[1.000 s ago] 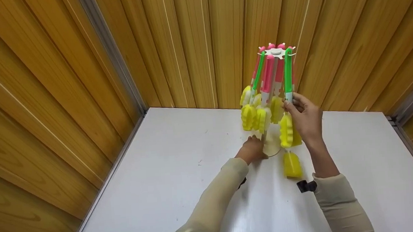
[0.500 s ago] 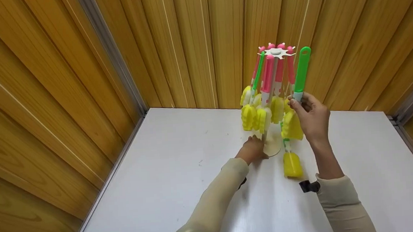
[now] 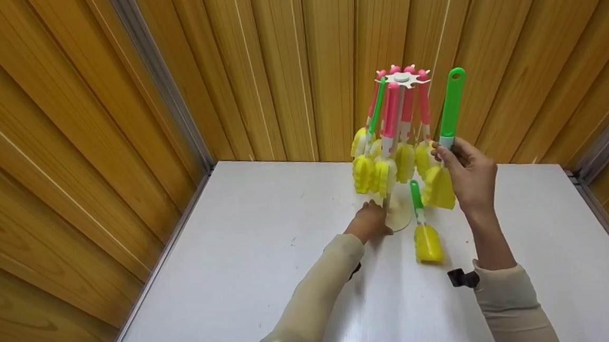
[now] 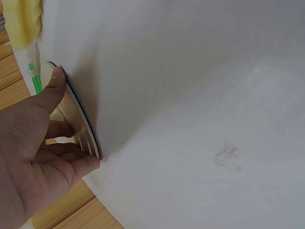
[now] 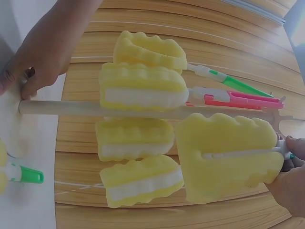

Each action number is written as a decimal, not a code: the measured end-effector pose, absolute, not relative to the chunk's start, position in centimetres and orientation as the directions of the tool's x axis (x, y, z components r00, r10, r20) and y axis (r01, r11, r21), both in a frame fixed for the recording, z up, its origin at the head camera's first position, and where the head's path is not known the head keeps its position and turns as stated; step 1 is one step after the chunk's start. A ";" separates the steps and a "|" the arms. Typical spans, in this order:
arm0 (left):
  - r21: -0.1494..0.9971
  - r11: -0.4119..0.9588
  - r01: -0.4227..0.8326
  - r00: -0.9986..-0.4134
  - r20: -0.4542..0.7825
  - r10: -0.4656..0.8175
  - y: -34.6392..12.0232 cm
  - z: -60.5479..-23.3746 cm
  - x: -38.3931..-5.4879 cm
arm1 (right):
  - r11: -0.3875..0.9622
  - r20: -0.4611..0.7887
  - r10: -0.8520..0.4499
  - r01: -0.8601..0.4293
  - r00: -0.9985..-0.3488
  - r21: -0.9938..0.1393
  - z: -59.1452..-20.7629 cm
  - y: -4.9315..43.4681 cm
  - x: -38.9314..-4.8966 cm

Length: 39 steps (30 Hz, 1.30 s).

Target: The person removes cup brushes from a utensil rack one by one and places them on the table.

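A white stand (image 3: 402,78) has a slotted top from which several sponge brushes hang, most with pink handles (image 3: 393,110) and one with a green handle (image 3: 378,108). My left hand (image 3: 367,221) grips the edge of its round base (image 4: 76,112), thumb and fingers spread along the rim. To the right of the stand, my right hand (image 3: 471,179) pinches a green-handled sponge brush (image 3: 454,106) at its white neck, handle up, apart from the stand. Its yellow sponge head (image 5: 228,157) points down and shows large in the right wrist view.
Another green-handled sponge brush (image 3: 428,244) lies on the white table (image 3: 236,260), just in front of the stand's base. Wood-panelled walls (image 3: 276,61) rise behind and at the sides. Small dark marks (image 4: 228,157) spot the tabletop.
My right hand has lifted the green-handled brush off the stand's top and drawn it to the right. The brush lying on the table shows fully now. My left hand stays on the base.
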<state>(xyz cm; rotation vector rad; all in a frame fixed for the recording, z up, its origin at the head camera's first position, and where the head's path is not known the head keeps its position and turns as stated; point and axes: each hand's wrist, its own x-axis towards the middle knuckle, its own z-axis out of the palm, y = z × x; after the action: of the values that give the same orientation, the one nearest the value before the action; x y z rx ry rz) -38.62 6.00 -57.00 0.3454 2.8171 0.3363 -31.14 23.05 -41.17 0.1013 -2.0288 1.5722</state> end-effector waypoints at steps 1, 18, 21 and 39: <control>0.265 0.943 0.203 -0.931 -0.245 0.270 6.0 -57.1 -38.6 | 0.307 0.472 0.276 -0.388 -0.837 -0.869 -41.3 23.1 -31.1; 0.145 0.954 0.262 -0.926 -0.240 0.291 6.1 -57.4 -38.9 | 0.373 0.457 0.279 -0.343 -0.844 -0.862 -43.2 24.3 -30.7; 0.142 0.955 0.261 -0.926 -0.242 0.289 6.0 -57.4 -38.8 | 0.385 0.459 0.283 -0.339 -0.842 -0.859 -43.5 24.6 -30.6; 0.152 0.953 0.263 -0.923 -0.246 0.295 6.2 -57.4 -39.0 | 0.378 0.376 0.331 -0.243 -0.866 -0.893 -45.6 26.5 -30.1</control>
<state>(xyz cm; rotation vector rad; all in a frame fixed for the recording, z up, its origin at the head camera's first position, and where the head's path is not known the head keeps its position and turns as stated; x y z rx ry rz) -39.02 6.18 -57.36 0.4131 2.8379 0.1680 -30.14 26.51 -45.59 -0.0762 -2.1397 1.5103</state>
